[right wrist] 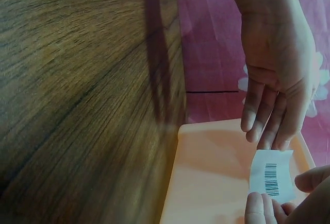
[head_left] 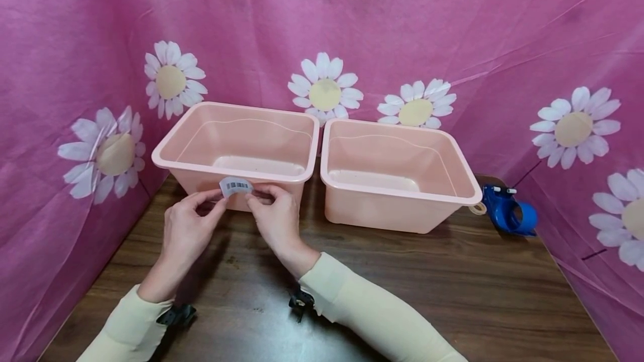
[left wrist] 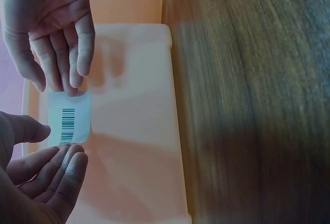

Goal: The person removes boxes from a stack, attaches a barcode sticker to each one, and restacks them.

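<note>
A small white barcode label (head_left: 236, 186) is stretched between both hands, close in front of the left pink bin's front wall (head_left: 201, 182). My left hand (head_left: 188, 225) pinches its left end between thumb and fingertips. At the other end, my right hand (head_left: 275, 217) pinches it the same way. The black bars on the label (left wrist: 67, 123) face up toward me in the left wrist view. From the right wrist, the label (right wrist: 270, 175) appears slightly bent, with fingertips at both ends.
A second pink bin (head_left: 377, 208) stands just right of the first. Farther right, a blue tape dispenser (head_left: 508, 211) and a beige tape roll (head_left: 478, 209) sit by that bin. The bins rest on a dark wooden table (head_left: 402, 272), with a pink flowered cloth (head_left: 402, 21) behind.
</note>
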{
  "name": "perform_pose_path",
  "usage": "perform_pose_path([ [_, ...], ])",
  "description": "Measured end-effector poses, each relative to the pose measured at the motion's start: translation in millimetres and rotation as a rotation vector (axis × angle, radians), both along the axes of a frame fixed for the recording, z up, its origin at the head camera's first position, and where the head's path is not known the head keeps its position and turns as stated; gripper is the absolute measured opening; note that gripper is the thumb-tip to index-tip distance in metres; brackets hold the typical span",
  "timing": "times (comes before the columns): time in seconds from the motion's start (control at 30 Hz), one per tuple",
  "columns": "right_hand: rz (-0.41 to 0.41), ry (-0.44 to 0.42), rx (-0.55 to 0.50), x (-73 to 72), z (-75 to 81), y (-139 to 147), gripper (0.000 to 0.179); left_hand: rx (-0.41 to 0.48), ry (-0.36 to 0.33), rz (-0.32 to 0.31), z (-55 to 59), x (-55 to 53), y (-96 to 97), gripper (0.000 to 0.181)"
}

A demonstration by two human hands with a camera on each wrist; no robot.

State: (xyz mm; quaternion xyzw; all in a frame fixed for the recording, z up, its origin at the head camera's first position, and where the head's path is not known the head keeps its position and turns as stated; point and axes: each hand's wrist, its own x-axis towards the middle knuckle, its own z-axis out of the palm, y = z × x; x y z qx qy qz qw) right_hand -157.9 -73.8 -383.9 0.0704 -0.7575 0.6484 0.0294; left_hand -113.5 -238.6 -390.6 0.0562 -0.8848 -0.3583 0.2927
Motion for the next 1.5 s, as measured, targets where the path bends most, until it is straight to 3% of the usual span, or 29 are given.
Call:
perform_pose_path([
  [0.23, 0.003, -0.010, -0.029, 1.9, -1.2, -0.3, 0.023, -0.033, -0.003, -0.035, 1.7, -3.1, -1.1, 0.020],
  [0.7, -0.010, -0.024, -0.038, 8.4, -6.4, -2.3, 0.025, -0.041, -0.017, -0.027, 0.2, -5.1, -5.7, 0.026],
  [0.93, 0.027, -0.004, -0.001, 7.0, -7.2, -2.0, 0.023, -0.008, -0.060, -0.023, 2.8, -5.6, -6.1, 0.032],
  [1.23, 0.082, 0.001, -0.008, 7.0, -4.3, -5.1, 0.030, -0.017, -0.059, 0.004, 1.4, -2.2, -5.7, 0.040],
  [1.4, 0.081, -0.006, -0.004, 7.0, -2.7, -7.4, 0.032, 0.005, -0.027, 0.013, -2.0, 0.2, -4.4, 0.032],
  [1.5, 0.082, -0.001, 0.003, 7.0, -1.5, -8.7, 0.032, 0.014, -0.024, -0.017, -4.2, 1.1, -3.4, 0.020],
])
